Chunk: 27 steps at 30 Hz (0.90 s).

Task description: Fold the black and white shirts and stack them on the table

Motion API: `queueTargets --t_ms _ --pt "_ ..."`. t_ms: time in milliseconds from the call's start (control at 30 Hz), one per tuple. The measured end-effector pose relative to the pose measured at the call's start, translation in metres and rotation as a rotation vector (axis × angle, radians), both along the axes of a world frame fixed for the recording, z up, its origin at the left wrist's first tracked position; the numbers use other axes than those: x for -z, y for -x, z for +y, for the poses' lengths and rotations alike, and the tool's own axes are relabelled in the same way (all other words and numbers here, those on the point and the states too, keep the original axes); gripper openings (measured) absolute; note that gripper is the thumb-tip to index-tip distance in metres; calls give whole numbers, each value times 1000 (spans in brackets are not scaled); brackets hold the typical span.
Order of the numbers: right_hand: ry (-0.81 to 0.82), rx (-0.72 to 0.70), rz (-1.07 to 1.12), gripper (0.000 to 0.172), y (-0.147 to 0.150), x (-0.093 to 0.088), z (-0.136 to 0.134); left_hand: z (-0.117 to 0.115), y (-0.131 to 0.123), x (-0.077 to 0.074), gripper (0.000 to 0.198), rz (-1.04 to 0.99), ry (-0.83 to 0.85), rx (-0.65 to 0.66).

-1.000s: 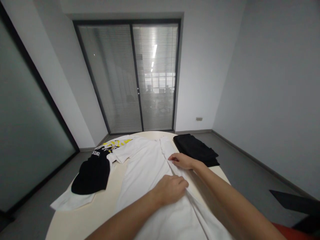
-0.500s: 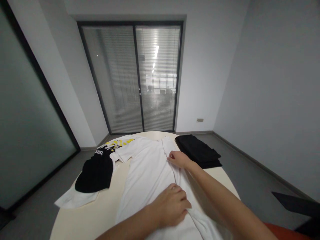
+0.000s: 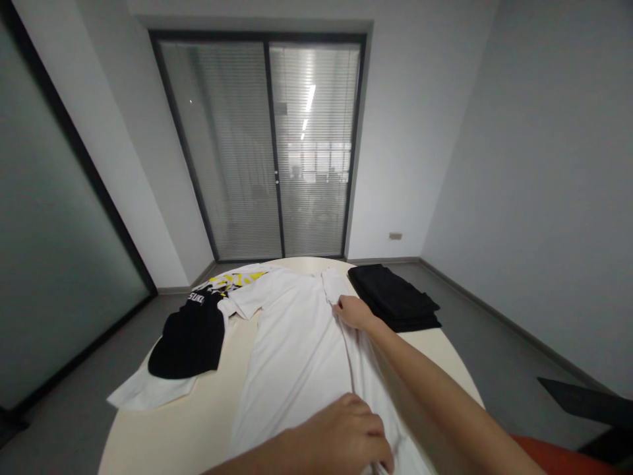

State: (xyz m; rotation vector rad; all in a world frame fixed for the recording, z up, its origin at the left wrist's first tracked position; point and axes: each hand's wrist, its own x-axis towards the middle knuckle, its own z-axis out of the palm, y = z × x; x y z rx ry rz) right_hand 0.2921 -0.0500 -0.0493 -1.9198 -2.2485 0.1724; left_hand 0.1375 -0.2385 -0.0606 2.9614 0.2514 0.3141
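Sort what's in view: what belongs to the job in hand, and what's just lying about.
In the job:
- White T-shirt, spread out
- Left hand and right hand, both on it
- Table beneath

Lying about:
- Folded black clothes, right
- Black, white and yellow-patterned clothing, left

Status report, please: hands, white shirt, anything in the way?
Left hand curled on white shirt, near end. Right hand on its fold, farther up. Shirt on table. Black folded cloth at right, seemingly not blocking.
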Motion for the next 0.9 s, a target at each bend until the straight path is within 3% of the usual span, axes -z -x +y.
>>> queueTargets --t_ms 167,233,400,667,800,900 --pt "-28 66 58 33 1 -6 6 -6 -4 10 11 1 53 64" --pt "-44 61 85 34 3 -8 6 -7 -5 17 16 -11 70 69" --pt "-35 -4 133 27 8 0 -1 -7 0 31 18 -17 -29 156" --pt "-69 -81 218 28 6 8 -1 -13 5 16 14 9 -2 129" --pt "-135 -114 239 30 -3 15 -5 -14 9 14 34 -37 40 109" --pt "-163 -153 228 32 -13 23 -10 -15 9 23 45 -24 -19 81"
